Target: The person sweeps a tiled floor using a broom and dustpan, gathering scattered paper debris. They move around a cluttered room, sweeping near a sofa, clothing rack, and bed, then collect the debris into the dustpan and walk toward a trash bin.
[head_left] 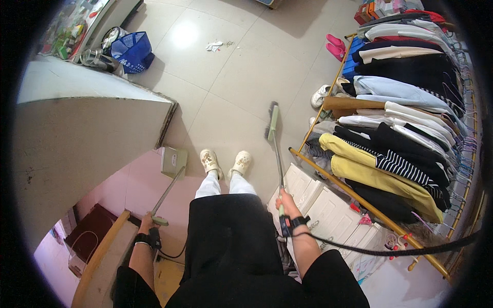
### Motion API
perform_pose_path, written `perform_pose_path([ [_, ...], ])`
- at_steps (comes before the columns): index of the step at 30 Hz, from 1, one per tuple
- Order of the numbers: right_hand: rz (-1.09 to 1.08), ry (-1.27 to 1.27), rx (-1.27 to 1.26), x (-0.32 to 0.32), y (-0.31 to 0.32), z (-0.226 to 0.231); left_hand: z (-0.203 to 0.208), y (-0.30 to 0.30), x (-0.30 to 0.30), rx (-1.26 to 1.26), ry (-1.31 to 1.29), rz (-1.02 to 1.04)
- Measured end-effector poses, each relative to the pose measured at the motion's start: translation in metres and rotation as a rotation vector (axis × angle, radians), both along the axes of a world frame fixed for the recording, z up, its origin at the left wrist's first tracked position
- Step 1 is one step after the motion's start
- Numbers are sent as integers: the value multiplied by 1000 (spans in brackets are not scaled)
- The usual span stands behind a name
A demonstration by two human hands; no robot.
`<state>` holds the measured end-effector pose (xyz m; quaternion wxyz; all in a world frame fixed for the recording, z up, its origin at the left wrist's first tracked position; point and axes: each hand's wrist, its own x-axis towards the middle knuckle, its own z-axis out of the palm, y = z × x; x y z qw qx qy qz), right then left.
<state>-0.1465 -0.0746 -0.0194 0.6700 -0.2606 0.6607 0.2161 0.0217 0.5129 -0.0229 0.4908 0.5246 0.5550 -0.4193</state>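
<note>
My right hand (287, 205) grips the metal handle of a green broom (272, 123). Its bristle head rests on the tiled floor ahead of my feet, close to the clothes rack. My left hand (148, 224) holds the long handle of a pale green dustpan (173, 161). The pan stands on the floor at my left, beside the corner of a white counter. Both wrists carry black straps. My white shoes (226, 163) stand between the two tools.
A yellow-railed rack (411, 118) full of hanging clothes fills the right side, with white drawers (318, 203) and shoes beneath it. A white counter (87, 118) is at left. A blue basket (133, 51) and scraps of litter (214, 46) lie farther off.
</note>
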Motion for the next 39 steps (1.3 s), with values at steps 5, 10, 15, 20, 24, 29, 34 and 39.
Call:
perform_pose_path([
  [5, 21, 175, -180, -59, 14, 3, -23, 15, -14, -23, -53, 87],
  [10, 533, -59, -429, -56, 25, -89, -12, 0, -10, 69, -146, 249],
  [15, 346, -139, -165, 35, 95, -110, 24, -18, 18, 59, -189, 375],
  [20, 77, -151, -122, 42, 114, -41, 36, -2, 37, 82, -65, 270],
  [24, -14, 8, -154, -10, 98, 13, 29, 15, 34, 69, -93, 197],
  [29, -150, 181, -72, -67, 97, 44, 23, 16, 32, 72, -32, 224],
  [34, 1383, -16, -47, -73, 90, -10, 17, -9, 24, 1, 32, 246],
  [39, 318, -263, -250, -48, 147, -83, 15, -28, 16, 22, 38, 333],
])
